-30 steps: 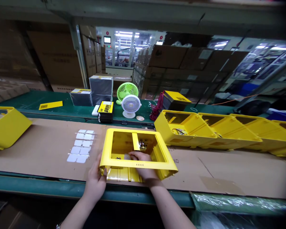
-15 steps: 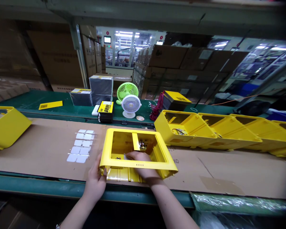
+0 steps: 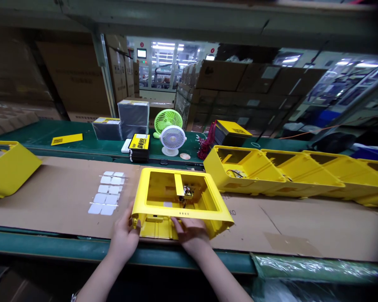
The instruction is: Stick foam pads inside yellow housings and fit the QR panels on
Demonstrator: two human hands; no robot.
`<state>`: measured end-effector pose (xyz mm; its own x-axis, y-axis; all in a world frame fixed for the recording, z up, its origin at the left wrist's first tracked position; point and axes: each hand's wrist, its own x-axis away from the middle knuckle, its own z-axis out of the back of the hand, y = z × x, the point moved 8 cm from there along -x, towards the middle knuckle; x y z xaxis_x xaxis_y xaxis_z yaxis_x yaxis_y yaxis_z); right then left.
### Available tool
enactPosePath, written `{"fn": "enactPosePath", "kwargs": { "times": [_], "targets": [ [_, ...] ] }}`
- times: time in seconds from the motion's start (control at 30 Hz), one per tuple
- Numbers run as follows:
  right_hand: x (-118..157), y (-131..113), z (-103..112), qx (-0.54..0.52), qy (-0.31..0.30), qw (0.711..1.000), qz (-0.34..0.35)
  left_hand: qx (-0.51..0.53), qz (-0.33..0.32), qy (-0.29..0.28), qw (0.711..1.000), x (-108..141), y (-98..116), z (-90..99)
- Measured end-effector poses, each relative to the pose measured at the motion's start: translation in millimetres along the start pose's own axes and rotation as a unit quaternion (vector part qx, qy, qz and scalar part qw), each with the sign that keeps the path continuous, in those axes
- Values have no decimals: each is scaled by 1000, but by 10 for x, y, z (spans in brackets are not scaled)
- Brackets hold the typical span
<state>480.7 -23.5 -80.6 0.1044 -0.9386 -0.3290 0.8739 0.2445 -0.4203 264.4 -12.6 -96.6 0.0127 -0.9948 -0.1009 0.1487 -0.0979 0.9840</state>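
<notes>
A yellow plastic housing (image 3: 182, 213) with a large window in its top stands on the cardboard in front of me. My left hand (image 3: 126, 230) grips its left front corner, thumb on the near edge. At the front opening is my right hand (image 3: 192, 235), fingers apart under the front rim and partly hidden by it; I see nothing held in it. Through the window a small white patch (image 3: 168, 204) shows inside the housing, left of a small circuit board with wires (image 3: 187, 192). Left of the housing lies a group of white square pads (image 3: 106, 198).
More yellow housings (image 3: 255, 184) stand in a row at right, and another housing (image 3: 14, 170) is at far left. Behind are a white fan (image 3: 173, 137), a green fan (image 3: 167, 117), a black-and-yellow stack (image 3: 140, 147) and a red wire bundle (image 3: 210, 140).
My right hand has drawn back from inside the housing toward its front opening. The white piece at its fingertips now lies inside the housing. My left hand keeps its hold.
</notes>
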Motion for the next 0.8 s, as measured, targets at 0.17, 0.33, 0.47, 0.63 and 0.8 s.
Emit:
{"fn": "enactPosePath", "kwargs": {
  "times": [0.17,0.33,0.47,0.63,0.8],
  "targets": [
    [144,-203,-36,-23,-33,998,56,-37,18,-13,999,-68,210,-4],
    [127,-274,-134,10,-84,996,33,-88,18,-10,996,-79,290,11],
    [85,-281,-184,39,-125,991,14,-84,14,-15,996,-86,212,-1],
    [53,-288,-116,25,-131,991,14,-59,23,-14,998,-75,169,-14],
    [54,-239,-105,13,-145,989,-3,-57,19,5,998,-59,231,6]
  ]
}}
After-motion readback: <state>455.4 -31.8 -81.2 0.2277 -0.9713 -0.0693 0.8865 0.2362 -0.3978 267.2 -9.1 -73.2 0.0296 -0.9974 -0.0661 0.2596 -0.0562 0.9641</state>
